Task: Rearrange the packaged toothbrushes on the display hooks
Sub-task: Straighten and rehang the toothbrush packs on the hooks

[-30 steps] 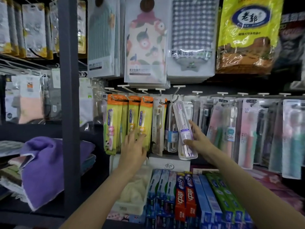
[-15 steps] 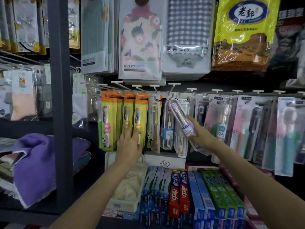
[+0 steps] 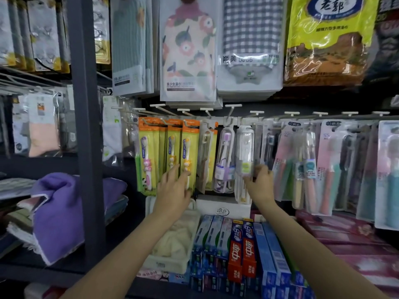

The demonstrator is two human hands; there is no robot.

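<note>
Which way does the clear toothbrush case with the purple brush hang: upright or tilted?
Upright: the clear toothbrush case with the purple brush hangs straight from its hook.

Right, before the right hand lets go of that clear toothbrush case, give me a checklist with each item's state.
1. Right hand holds the clear case near its lower end: ok.
2. Case hangs upright: ok.
3. Case seated on its hook: cannot tell, the top is blurred.
4. Purple toothbrush case beside it hangs straight: ok.
5. Left hand rests on the orange-and-yellow packs: ok.
</note>
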